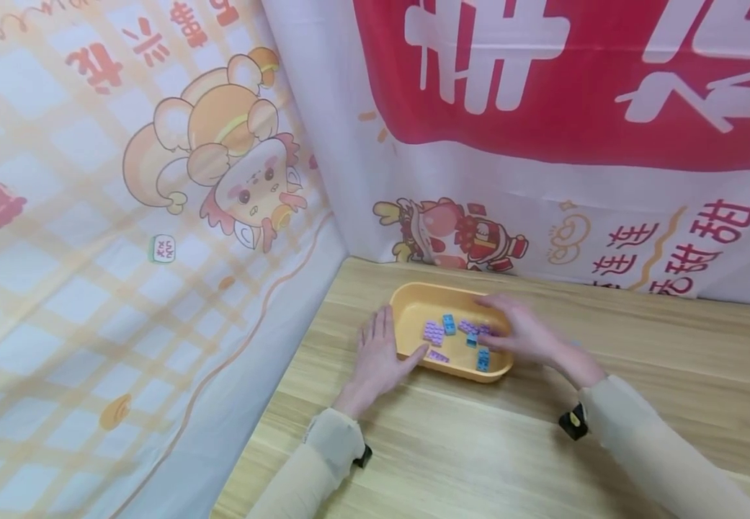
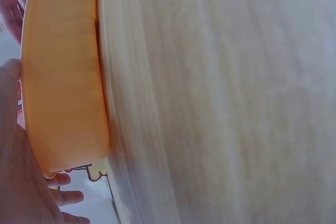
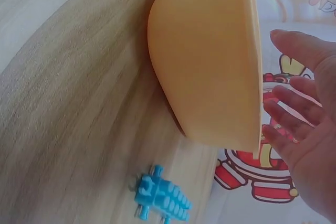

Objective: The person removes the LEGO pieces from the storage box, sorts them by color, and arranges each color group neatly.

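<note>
A yellow-orange plastic basin sits on the wooden table. Inside lie purple toy bricks, a small purple piece and several blue bricks. My left hand rests against the basin's left end, fingers straight along its outside and thumb at the front rim. Over the right end reaches my right hand, its thumb and fingers spread apart above the rim with nothing between them in the right wrist view. Part of the bricks beneath it is hidden in the head view.
A blue studded toy piece lies on the table just right of the basin. Printed cloth hangs behind the table, and another cloth borders its left edge. Wood tabletop extends in front.
</note>
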Tool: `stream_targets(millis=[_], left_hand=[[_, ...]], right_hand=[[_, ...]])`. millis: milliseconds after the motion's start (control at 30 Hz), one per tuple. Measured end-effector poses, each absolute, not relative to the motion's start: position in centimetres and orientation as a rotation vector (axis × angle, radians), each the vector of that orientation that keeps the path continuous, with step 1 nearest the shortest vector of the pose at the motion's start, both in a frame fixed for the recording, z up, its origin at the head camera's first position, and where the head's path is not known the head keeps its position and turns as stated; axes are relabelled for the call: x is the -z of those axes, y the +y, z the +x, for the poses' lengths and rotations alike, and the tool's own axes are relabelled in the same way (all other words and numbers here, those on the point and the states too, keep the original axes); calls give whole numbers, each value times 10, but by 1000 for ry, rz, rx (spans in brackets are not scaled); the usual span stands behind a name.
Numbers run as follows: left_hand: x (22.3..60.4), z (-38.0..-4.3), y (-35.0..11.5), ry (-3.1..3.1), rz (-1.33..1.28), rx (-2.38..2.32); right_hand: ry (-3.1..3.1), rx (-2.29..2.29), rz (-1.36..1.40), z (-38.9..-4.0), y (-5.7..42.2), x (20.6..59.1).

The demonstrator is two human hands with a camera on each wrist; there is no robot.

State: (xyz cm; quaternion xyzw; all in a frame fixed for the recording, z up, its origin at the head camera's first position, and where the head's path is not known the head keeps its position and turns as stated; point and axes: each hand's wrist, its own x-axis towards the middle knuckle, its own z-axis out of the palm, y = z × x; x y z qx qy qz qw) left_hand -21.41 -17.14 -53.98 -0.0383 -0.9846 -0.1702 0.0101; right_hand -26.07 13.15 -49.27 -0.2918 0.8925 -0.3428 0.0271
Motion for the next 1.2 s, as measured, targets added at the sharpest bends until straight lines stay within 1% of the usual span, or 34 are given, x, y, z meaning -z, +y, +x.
stream_targets(millis=[333,533,733,1000,1200], left_hand=[[541,-216,-173,-3064,-127,529],[540,-216,-174,-3061,-124,525],[540,-215,-173,-3069,-122,532],[541,-215,-174,-3073,-121,521],[541,-216,-174,-3076,-128,517]], right_hand=[[2662,1000,-856,-271,113,498],[2677,912,-906,-287,98,499],[2618,833,-858,-301,88,500],[2585,758,-874,-307,75,504],[2640,572,-895,-309,65,507]])
